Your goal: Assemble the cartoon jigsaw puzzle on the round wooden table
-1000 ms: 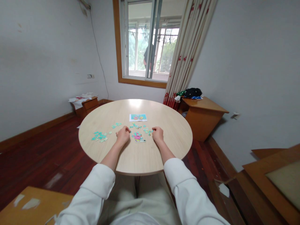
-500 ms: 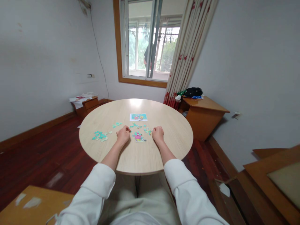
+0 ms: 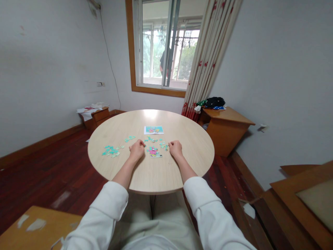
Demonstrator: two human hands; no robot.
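A round light-wood table (image 3: 156, 173) stands in front of me. My left hand (image 3: 136, 149) and my right hand (image 3: 176, 148) rest on it with fingers curled, one on each side of a small joined patch of jigsaw pieces (image 3: 154, 152) in pink and teal. Loose teal pieces (image 3: 111, 151) lie to the left, and a few more (image 3: 156, 141) sit just beyond my hands. A small picture card (image 3: 153, 130) lies farther back on the table. Whether either hand pinches a piece is too small to tell.
A wooden cabinet (image 3: 225, 130) with dark cloth on top stands at the right by the curtain (image 3: 208, 59). A low box with papers (image 3: 94, 113) sits by the left wall. Wooden furniture edges show at the bottom left (image 3: 33, 225) and far right (image 3: 307, 198). A window (image 3: 166, 45) faces me.
Both hands stay in place beside the joined pieces; only the view shifted very slightly.
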